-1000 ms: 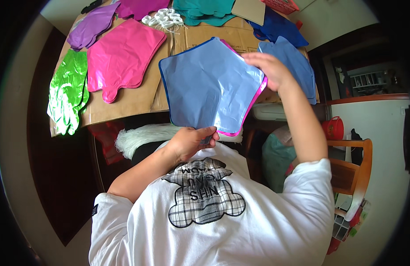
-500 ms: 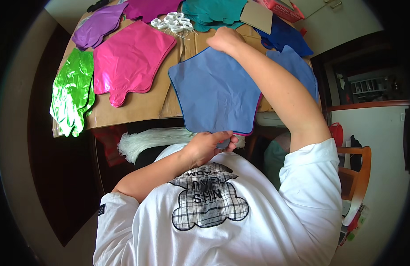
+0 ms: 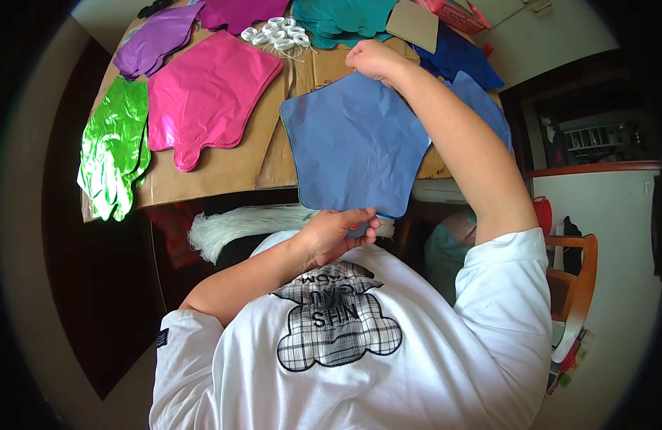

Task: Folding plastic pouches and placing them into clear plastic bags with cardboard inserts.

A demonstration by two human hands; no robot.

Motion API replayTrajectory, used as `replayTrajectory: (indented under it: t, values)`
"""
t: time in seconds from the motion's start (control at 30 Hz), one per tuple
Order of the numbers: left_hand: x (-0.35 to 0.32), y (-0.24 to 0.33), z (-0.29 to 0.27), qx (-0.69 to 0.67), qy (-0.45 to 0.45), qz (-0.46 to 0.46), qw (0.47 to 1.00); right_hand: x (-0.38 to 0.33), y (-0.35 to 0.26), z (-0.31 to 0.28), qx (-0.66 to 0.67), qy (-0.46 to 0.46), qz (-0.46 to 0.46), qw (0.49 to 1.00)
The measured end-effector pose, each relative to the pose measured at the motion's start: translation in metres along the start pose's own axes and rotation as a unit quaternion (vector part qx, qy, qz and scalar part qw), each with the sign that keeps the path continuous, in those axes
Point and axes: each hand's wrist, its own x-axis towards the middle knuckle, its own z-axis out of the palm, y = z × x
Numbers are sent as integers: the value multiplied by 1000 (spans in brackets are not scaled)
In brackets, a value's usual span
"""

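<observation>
Blue foil balloon (image 3: 356, 143) — pinched by both hands.

Upper left of the frame: pink foil balloon (image 3: 205, 97), purple one (image 3: 153, 49), crinkly green one (image 3: 116, 147), all flat on brown cardboard (image 3: 223, 168). White ribbon coils (image 3: 277, 34) top centre. Wooden chair (image 3: 571, 287) far right.

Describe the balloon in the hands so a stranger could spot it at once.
On the cardboard-covered table, look right of the pink balloon. The flat blue star-shaped balloon hangs over the near edge, left hand at its bottom, right hand at its top. No other balloon is held.
</observation>
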Motion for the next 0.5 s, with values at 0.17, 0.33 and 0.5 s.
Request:
replayTrajectory:
  t: [0.17,0.33,0.5]
  values:
    - [-1,1,0,-7,18,4,1000,-27,-15,-24,160,-83,97,979]
    - [-2,3,3,-11,21,9,1000,-39,-16,-25,197,-105,76,972]
    - [-2,6,3,-9,17,5,1000,-40,-17,-18,137,-64,17,988]
